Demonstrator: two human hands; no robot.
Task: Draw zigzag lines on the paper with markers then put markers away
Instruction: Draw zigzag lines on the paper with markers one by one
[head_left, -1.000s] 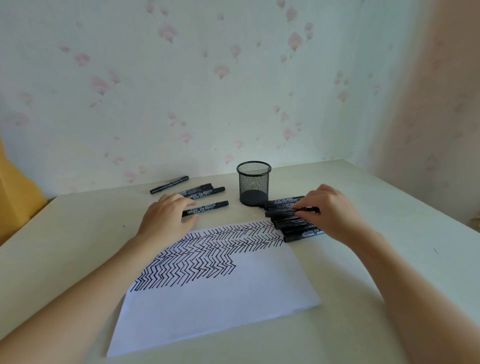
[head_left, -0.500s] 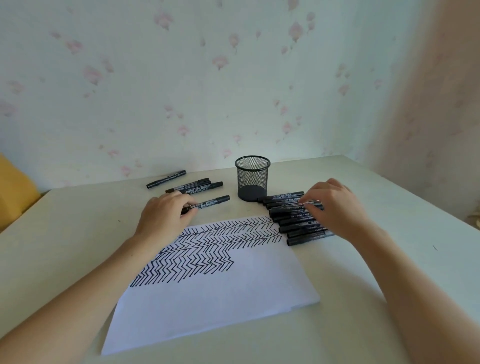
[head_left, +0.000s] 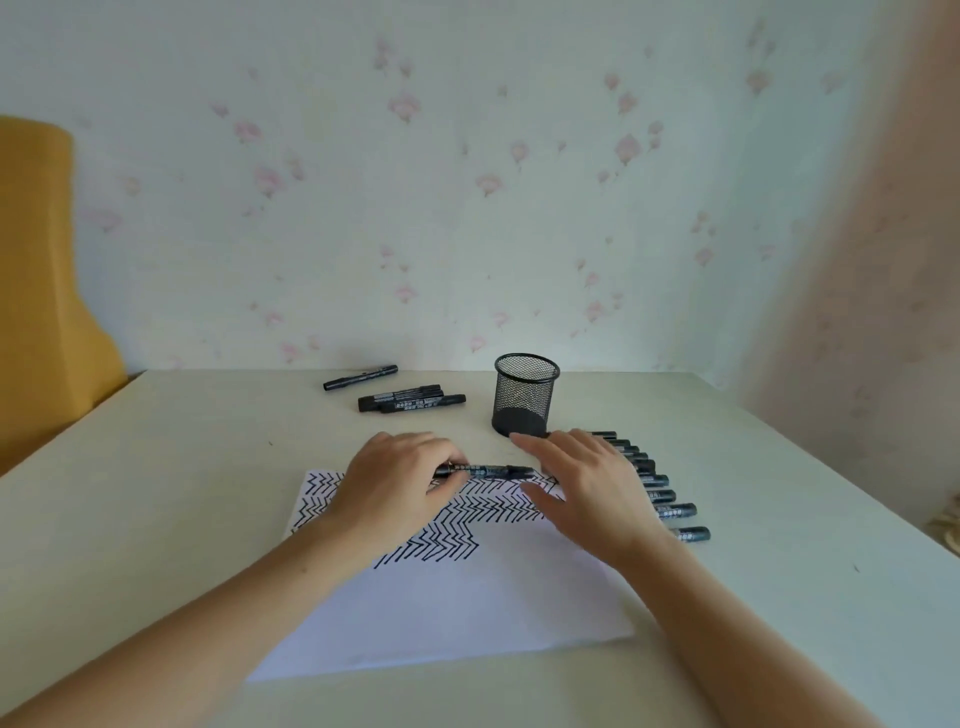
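Pale cream laminate forms the table (head_left: 156, 519), which stands against a wall (head_left: 467, 182) papered with pink flowers. A mustard-yellow object (head_left: 36, 286) occupies the left edge of the view; its identity cannot be determined.

The white paper (head_left: 467, 608) lies flat at the centre of the table. Its far half carries rows of black zigzag lines (head_left: 441, 545); its near half is blank.

The left hand (head_left: 395, 483) is positioned over the far left part of the paper. Its fingers are curled round one end of a black marker (head_left: 488, 471), which lies roughly horizontal just above the far edge of the paper. The right hand (head_left: 587, 483) is positioned over the far right corner of the paper, fingers straight and spread, holding nothing. Its fingertips are close to the marker's free end; contact cannot be confirmed.

A black mesh pen cup (head_left: 525, 394) stands upright beyond the right hand. A row of markers (head_left: 660, 493) lies side by side on the table right of the paper, partly hidden by the right hand. A pair of markers (head_left: 410, 401) lies touching, left of the cup. A single marker (head_left: 360, 378) lies apart, further back, near the wall.
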